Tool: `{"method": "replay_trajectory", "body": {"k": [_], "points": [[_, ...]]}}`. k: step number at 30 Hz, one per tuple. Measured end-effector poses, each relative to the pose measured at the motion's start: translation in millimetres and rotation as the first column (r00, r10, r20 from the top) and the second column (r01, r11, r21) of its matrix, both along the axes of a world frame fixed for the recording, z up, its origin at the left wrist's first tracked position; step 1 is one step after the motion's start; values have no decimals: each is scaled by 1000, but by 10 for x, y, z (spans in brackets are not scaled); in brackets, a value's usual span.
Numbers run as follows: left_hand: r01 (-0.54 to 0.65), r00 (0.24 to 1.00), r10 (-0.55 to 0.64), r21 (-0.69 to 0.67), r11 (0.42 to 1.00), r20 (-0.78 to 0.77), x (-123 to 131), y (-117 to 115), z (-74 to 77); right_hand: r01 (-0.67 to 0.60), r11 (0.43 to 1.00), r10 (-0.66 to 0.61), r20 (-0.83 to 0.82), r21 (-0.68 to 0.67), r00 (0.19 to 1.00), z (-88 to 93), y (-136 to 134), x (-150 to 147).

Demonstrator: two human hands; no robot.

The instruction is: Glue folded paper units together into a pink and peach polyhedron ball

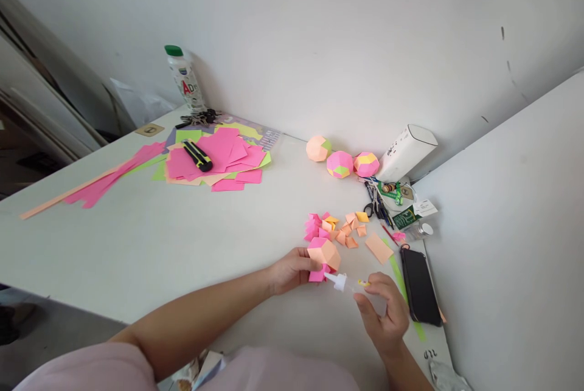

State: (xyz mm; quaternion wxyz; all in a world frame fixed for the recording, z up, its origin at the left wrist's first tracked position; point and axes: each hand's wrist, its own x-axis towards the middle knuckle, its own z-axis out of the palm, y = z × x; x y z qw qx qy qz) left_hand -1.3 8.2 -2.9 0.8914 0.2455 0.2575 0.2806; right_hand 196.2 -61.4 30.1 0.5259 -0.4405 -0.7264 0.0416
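Observation:
My left hand (292, 270) grips a partly built paper ball (323, 253) made of peach and pink folded facets, close to the front of the table. In my right hand (385, 312) is a small clear glue bottle (351, 284) with a white nozzle, held between thumb and fingers. Its tip points left and meets or nearly meets a pink flap (318, 274) on the ball's underside; exact contact I cannot tell. Just beyond the ball lie loose folded pieces, pink ones (312, 228) and peach ones (349, 228). A flat peach paper rectangle (379, 248) rests right of them.
Three finished paper balls (340, 164) sit by the wall beside a white box (407, 152). Scissors (375, 205) and a black phone (420, 286) lie along the right edge. At left are stacked paper sheets (228, 154), a box cutter (198, 155), keys (201, 117) and a bottle (186, 81).

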Motion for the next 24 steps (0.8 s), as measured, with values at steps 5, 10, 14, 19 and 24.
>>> {"method": "replay_trajectory", "body": {"k": [5,10,14,19,24], "points": [[8,1000,-8,-3,1000,22,-2,4,-9,-20,997,14,-81,-75,997,-13,-24,7],[5,998,-7,37,999,58,-14,20,1,66,914,-294,-538,-401,790,-45,32,71],[14,992,-18,39,999,128,-25,29,-3,-331,755,-446,-813,-567,374,-3,193,124],[-4,963,1,13,1000,270,-53,49,-86,-647,635,-464,-878,-422,118,17,263,55],[-21,932,27,-21,1000,361,-64,76,-134,-696,596,-412,-897,-400,163,-32,217,21]]}}
